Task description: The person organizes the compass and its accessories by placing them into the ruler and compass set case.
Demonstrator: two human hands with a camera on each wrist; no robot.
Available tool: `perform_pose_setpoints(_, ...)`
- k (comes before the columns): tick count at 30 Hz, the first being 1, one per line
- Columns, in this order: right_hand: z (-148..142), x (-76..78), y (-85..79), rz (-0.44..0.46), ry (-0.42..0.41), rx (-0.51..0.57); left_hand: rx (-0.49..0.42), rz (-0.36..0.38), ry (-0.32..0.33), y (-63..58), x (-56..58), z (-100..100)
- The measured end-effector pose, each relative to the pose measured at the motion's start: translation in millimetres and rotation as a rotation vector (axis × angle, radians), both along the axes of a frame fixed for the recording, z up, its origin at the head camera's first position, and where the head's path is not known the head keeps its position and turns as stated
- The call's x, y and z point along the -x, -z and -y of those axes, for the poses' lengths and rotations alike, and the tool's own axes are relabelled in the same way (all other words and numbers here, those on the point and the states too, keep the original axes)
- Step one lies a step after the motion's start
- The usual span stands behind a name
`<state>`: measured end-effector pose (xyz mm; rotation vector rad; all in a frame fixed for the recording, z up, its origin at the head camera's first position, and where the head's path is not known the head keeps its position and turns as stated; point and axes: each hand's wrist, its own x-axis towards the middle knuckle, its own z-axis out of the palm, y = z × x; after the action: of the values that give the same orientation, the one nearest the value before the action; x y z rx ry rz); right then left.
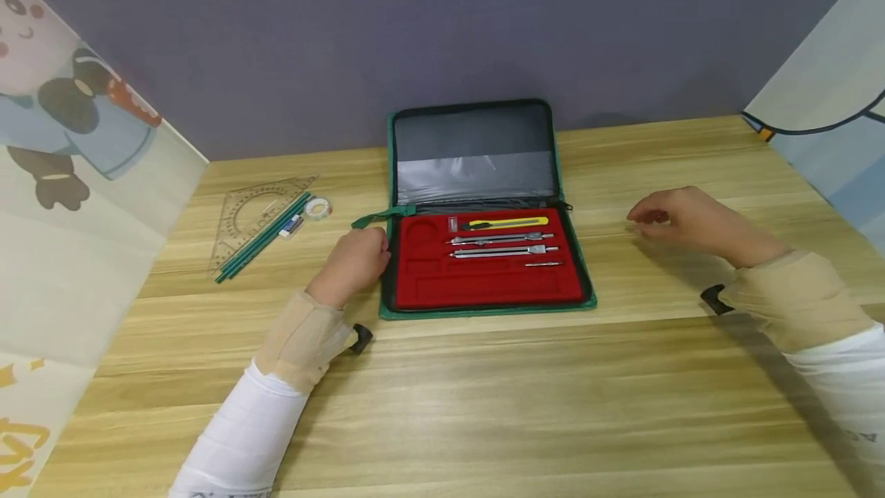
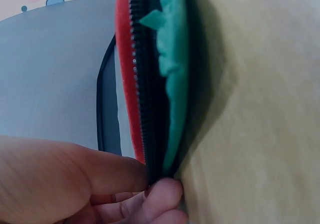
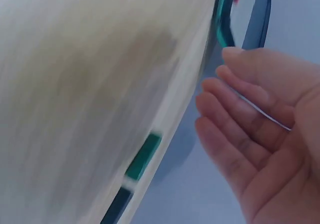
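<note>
A green zippered case (image 1: 487,312) lies unfolded on the table, its red lining holding a yellow utility knife (image 1: 512,223), two silver compasses (image 1: 503,252), a slim metal piece (image 1: 544,264) and a small clear box (image 1: 452,224). My left hand (image 1: 354,263) grips the case's left edge; the left wrist view shows thumb and fingers pinching the zipper rim (image 2: 142,98). Off to the right of the case, my right hand (image 1: 687,223) hovers over the table with loosely bent fingers and holds nothing. The right wrist view shows its palm and fingers (image 3: 235,134) apart from the case.
Left of the case lie a clear set square (image 1: 231,214), green pencils (image 1: 266,240), a small eraser (image 1: 290,227) and a roll of tape (image 1: 318,208). A grey panel (image 1: 311,44) stands behind the table. A blurred green strip (image 3: 143,156) shows in the right wrist view.
</note>
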<state>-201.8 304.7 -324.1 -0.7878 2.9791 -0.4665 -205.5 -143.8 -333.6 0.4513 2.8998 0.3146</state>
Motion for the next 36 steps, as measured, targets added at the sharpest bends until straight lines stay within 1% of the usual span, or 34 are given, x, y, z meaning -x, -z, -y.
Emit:
perform_pose_setpoints(4,-22,5.2,1.4,0.040,0.104,-0.049,0.002,-0.008,0.005,0.4,0.2,0)
perform_pose_setpoints(5,-28,7.2,2.7,0.044,0.119,-0.059,0.002,-0.010,0.006,0.5,0.0,0)
perform_pose_setpoints(8,-43,12.7,7.2,0.054,0.151,-0.087,0.002,-0.014,0.010,0.5,-0.4,1)
perform_pose_setpoints(11,-55,16.4,11.3,0.078,0.179,-0.098,0.001,-0.001,-0.002,0.3,-0.6,0)
perform_pose_setpoints(15,-64,18.5,13.9,0.118,0.215,-0.098,0.004,0.005,-0.009,0.6,-0.1,0)
perform_pose_setpoints(23,-73,20.8,15.0,0.156,0.234,-0.090,0.006,0.013,-0.012,-0.3,-0.2,-1)
perform_pose_setpoints(28,-71,20.6,14.1,0.176,0.242,-0.078,0.002,-0.007,-0.008,-1.2,-1.8,0)
perform_pose_setpoints(36,-67,20.8,14.3,0.162,0.236,-0.081,-0.007,-0.019,0.004,-1.3,-3.0,0)
